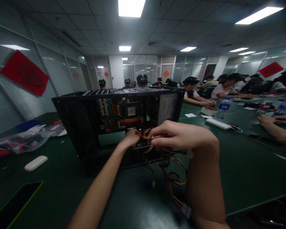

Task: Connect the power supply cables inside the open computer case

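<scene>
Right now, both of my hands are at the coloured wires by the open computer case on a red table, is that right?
Not quite: the head view shows the table is dark green, not red. The rest holds: left hand and right hand are both at the coloured wires by the open computer case.

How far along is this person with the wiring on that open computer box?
Looks done: the computer case stands open, its motherboard fitted inside. In hand: the right hand pinches the wire bundle, and the left hand is curled at the opening beside it; its grip is hidden. Likely to do: several plugs dangle loose over the table, joined to nothing.
</scene>
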{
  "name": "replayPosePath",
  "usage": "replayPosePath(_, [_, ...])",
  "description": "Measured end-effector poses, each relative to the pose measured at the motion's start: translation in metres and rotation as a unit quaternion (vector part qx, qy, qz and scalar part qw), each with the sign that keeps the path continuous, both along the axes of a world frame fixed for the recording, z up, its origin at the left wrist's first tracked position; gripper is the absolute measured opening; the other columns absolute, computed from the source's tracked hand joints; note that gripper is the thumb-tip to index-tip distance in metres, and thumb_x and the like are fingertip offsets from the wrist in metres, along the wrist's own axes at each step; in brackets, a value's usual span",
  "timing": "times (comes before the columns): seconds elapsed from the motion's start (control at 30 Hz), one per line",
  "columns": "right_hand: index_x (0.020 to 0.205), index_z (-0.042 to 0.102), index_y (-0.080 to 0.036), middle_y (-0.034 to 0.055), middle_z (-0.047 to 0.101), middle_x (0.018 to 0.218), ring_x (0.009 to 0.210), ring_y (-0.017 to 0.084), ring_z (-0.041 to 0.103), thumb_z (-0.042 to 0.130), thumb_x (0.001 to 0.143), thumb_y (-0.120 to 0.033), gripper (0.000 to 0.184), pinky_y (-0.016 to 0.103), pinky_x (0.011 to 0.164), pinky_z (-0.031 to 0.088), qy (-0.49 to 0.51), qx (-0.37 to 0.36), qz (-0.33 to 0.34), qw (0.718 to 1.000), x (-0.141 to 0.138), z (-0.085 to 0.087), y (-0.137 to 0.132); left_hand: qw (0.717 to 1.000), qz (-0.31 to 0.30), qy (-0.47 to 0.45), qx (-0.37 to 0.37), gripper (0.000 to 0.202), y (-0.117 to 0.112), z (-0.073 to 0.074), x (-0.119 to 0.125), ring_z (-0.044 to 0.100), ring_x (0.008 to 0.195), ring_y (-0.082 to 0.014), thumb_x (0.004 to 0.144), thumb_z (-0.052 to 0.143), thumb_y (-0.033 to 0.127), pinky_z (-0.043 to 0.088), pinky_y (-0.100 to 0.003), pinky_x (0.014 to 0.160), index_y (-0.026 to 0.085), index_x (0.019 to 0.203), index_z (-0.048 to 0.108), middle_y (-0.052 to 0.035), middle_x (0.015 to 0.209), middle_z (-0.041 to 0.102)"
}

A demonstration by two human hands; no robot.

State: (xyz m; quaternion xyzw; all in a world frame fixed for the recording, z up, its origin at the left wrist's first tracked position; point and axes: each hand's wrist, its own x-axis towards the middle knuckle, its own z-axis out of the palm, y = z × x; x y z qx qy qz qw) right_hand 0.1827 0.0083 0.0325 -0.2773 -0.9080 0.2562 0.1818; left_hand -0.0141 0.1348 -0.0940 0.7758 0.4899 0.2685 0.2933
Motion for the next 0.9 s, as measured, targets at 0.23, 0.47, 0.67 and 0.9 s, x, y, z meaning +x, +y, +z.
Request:
replayPosePath(0.23, [0.113,0.075,-0.017,0.0071,0.076,0.106,0.089,0.018,0.069,0.056,0.093,-0.025,0.029,0.024,0.073,0.049,-0.100,0.019,-0.026,0.994,-0.016,-0.027,0.052,0.982,0.025,-0.174,0.072,0.038,-0.024,0.062,-0.019,0.068,0.108,-0.0226,0.091,0.049,0.027,0.050,-0.035,0.099,0.011,0.115,0.072,-0.0105,0.119,0.074])
replayPosePath(0.47, [0.106,0.074,-0.015,0.0063,0.072,0.085,0.065,0.014,0.060,0.056,0.092,-0.042,0.036,0.023,0.054,0.041,-0.241,-0.062,-0.120,0.961,-0.031,-0.043,0.071,0.989,-0.067,0.084,0.097,0.033,-0.045,0.073,-0.033,0.069,0.093,-0.0225,0.093,0.046,0.023,0.051,-0.032,0.085,0.014,0.102,0.076,-0.0087,0.104,0.077])
replayPosePath(0.67, [0.101,0.070,-0.012,0.0083,0.069,0.080,0.056,0.015,0.058,0.048,0.097,-0.049,0.043,0.025,0.050,0.043,-0.276,-0.133,-0.193,0.932,-0.031,-0.048,0.070,0.949,-0.122,0.289,0.021,0.034,-0.039,0.060,-0.048,0.068,0.099,-0.0239,0.089,0.053,0.024,0.048,-0.030,0.083,0.016,0.116,0.074,-0.0100,0.115,0.075])
replayPosePath(0.9, [0.089,0.067,-0.014,0.0039,0.065,0.077,0.064,0.012,0.051,0.042,0.100,-0.035,0.034,0.023,0.056,0.039,-0.146,-0.002,-0.148,0.978,-0.011,-0.016,0.037,0.939,-0.200,0.271,-0.073,0.033,-0.076,0.081,-0.039,0.069,0.071,-0.0189,0.094,0.049,0.033,0.047,-0.025,0.063,0.013,0.092,0.075,-0.0077,0.082,0.076])
